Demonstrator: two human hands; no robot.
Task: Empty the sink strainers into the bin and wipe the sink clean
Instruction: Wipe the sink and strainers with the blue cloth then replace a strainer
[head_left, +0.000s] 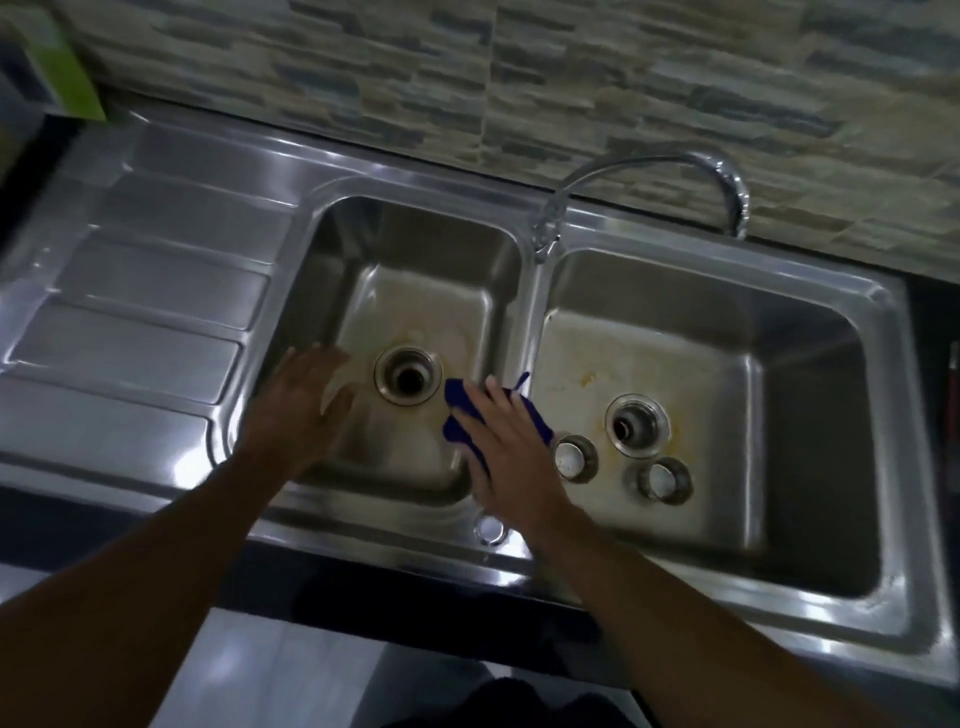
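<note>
Sink strainers, two of them, lay out of their drains on the floor of the right bowl (727, 415) in the head view. The left strainer (574, 458) and the right strainer (665, 480) sat near each other, just in front of the right drain (636, 425). Whether they held any scraps was too small to tell, and no bin was in view.

The left bowl (426, 249) had its left drain (408, 375) open. The right hand (506, 441) lay over a blue cloth (457, 410) at the right side of that bowl, against the divider. Its fingers (496, 400) were spread and fairly straight, pressing the cloth rather than clutching it. The left hand (311, 395) was blurred. It hovered or rested flat at the bowl's left wall with its fingers extended, holding nothing. The faucet (649, 171) arched above the divider, with no water visible.

Judging by this, wiping was the step in hand, and it was being done in the left bowl. The right bowl showed yellowish stains (592, 379) around its drain, so it looked unwiped. The next move probably called for sweeping the cloth around the left drain and up the walls. After that the cloth would need to cross to the right bowl, where the strainers would have to be lifted aside to reach the stained floor.
</note>
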